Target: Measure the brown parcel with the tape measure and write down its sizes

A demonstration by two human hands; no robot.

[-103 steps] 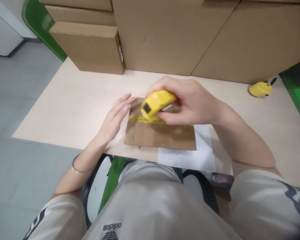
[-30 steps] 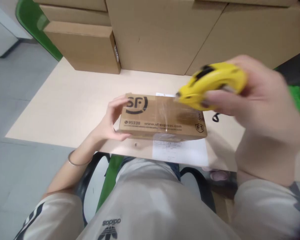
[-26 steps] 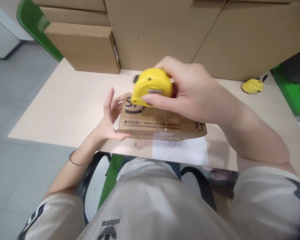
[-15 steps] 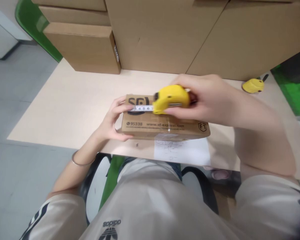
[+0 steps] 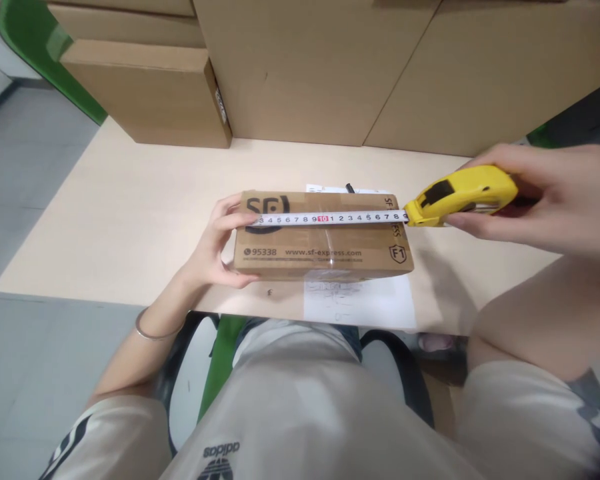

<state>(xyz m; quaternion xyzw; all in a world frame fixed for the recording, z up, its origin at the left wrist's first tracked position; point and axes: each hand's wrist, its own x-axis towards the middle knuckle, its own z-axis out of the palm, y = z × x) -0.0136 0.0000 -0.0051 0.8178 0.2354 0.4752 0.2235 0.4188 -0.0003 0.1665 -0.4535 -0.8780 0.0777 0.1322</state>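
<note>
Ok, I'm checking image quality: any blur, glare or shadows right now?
Head view: the measuring blade reads clearly, but the paper is too blurred to read; same view: glare streaks the clear tape on the box, and a soft shadow darkens the table to its right.

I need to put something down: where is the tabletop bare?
Widest is the tabletop left of the left hand, bordered by the standing carton and the table's left edge. A bare strip separates the SF box from the tall cartons. Crowded: the box's near and far edges (papers) and right end (tape measure, right hand).
</note>
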